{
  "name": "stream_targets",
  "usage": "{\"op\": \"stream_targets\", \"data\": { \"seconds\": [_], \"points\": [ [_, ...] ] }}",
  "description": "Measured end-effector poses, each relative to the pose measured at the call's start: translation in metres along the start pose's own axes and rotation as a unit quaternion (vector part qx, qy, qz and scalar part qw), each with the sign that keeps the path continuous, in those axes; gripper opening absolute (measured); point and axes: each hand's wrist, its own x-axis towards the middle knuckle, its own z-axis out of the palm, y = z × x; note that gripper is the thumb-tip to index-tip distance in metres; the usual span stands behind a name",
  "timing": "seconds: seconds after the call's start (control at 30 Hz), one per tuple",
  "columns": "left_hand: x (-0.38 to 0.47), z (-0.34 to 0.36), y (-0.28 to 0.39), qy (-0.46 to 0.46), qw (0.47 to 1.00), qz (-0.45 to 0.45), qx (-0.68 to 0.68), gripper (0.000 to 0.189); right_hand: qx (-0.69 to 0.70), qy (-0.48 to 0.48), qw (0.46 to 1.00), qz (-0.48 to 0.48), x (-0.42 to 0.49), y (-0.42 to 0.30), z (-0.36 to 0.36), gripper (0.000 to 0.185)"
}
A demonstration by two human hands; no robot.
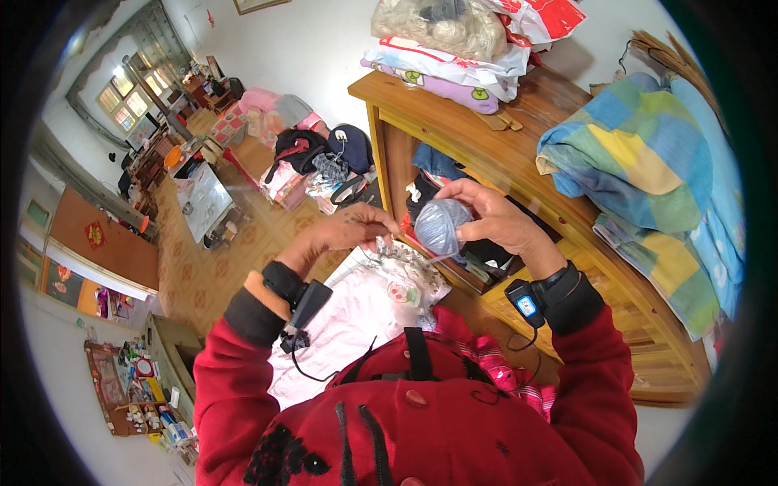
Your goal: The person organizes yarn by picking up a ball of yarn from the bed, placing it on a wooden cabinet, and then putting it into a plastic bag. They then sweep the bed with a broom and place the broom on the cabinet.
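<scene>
A ball of light blue-grey yarn (439, 227) is held in my right hand (495, 220), its fingers and thumb curled round the ball's right side. My left hand (358, 228) is just left of the ball, with thumb and fingertips brought together. Whether a strand of yarn lies between those fingertips is too small to tell. A short length of yarn shows below the ball. Beneath both hands lies a pale pink and white cloth (340, 316) with a printed figure, spread over my lap. Both wrists bear black strapped devices with cables.
Close on the right stands a wooden cabinet (547, 152) with clothes in its open compartment. Plastic bags (450, 67) and a checked cloth (638, 146) lie on its top. Farther off are a sofa (267, 115) heaped with clothes and bags, and a low table (206, 197).
</scene>
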Motion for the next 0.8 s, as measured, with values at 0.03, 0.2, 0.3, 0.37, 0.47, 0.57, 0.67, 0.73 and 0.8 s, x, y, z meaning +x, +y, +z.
{"op": "stream_targets", "data": {
  "seconds": [0.03,0.2,0.3,0.37,0.47,0.57,0.67,0.73,0.8],
  "points": [
    [-0.001,-0.012,-0.009,-0.008,0.999,0.011,0.036,0.024,0.003,0.019,1.0,0.007,-0.001,0.003,-0.002,0.048],
    [-0.013,-0.123,-0.028,0.295,0.823,0.029,0.484,0.035,0.011,0.044,0.999,0.012,-0.002,0.007,-0.007,0.05],
    [-0.046,-0.16,-0.029,0.467,0.723,0.001,0.509,0.049,0.009,0.055,0.998,0.017,-0.004,0.003,-0.007,0.052],
    [-0.056,-0.17,-0.024,0.535,0.736,0.031,0.413,0.048,0.014,0.062,0.998,0.007,-0.002,0.002,-0.005,0.052],
    [-0.058,-0.167,-0.014,0.588,0.759,0.144,0.241,0.049,0.016,0.074,0.997,-0.007,0.007,0.003,-0.002,0.049],
    [-0.054,-0.147,-0.009,0.552,0.823,0.11,0.081,0.047,0.016,0.072,0.997,-0.023,0.016,0.006,0.0,0.049],
    [-0.05,-0.109,-0.004,0.417,0.891,0.137,-0.113,0.047,0.026,0.073,0.996,-0.051,0.024,0.008,0.002,0.05],
    [-0.04,-0.076,0.006,0.33,0.92,0.141,-0.156,0.05,0.021,0.094,0.994,-0.054,0.029,0.009,0.003,0.05],
    [-0.027,-0.037,0.016,0.258,0.938,0.139,-0.185,0.054,0.01,0.106,0.993,-0.048,0.033,0.009,0.006,0.052]
  ]
}}
